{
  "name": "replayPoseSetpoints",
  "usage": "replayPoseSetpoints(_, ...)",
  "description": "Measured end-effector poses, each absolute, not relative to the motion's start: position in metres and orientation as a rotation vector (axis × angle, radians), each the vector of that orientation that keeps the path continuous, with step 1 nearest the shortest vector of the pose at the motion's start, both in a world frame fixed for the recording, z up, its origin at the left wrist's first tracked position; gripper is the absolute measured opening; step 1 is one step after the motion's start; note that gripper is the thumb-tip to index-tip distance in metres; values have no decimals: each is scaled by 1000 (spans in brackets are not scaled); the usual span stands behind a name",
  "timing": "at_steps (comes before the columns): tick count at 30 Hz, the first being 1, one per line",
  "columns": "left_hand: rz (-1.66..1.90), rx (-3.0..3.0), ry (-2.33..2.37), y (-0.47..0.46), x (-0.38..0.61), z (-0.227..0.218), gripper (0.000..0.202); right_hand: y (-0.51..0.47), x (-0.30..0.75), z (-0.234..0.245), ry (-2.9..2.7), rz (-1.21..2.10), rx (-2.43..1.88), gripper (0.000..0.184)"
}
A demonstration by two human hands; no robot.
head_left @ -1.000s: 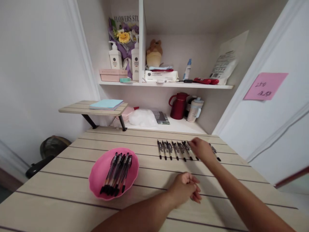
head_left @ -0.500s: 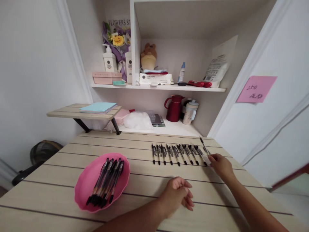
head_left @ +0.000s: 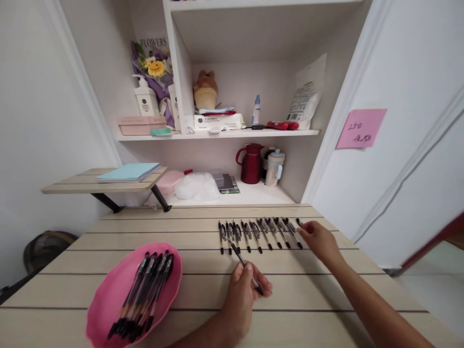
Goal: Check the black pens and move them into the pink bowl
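My left hand [head_left: 242, 287] is closed around a slim black pen [head_left: 241, 259], held at a slant. The pen's narrow end points up and left toward the row, and its black end sticks out below the fingers. At the right end of a row of several clear and black pens [head_left: 255, 235], my right hand [head_left: 319, 239] pinches something with a black end [head_left: 298, 222]. The fingers hide the rest of it. A pink scalloped bowl [head_left: 97, 309], left of my left hand, holds several more pens [head_left: 143, 292] lying side by side.
Behind the slatted tabletop [head_left: 199, 263] stands a white shelf [head_left: 217, 136]. A small raised stand [head_left: 68, 181] with blue paper [head_left: 128, 171] is at the back left. A red jug [head_left: 251, 164] and a pale cup [head_left: 274, 169] sit at the back.
My left hand, formerly without anything in it, now holds a pen. The pen that stuck up from my right hand no longer shows there. The view has swung slightly right.
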State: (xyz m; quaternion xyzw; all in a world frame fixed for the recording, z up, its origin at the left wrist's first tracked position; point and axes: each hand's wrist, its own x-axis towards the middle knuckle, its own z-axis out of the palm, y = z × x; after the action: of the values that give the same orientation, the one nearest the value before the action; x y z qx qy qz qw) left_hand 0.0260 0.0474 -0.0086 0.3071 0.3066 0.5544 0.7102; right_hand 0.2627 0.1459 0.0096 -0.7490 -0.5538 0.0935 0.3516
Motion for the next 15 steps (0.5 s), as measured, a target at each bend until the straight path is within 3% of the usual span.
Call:
replayPoseSetpoints(6,1171,720,712,51,29,-12,35,187,313,-21,-1391,118,-2249,51)
replayPoseSetpoints(15,1141,785,718,53,28,-20,37,188,310,-27,-1434,156,-2227,44)
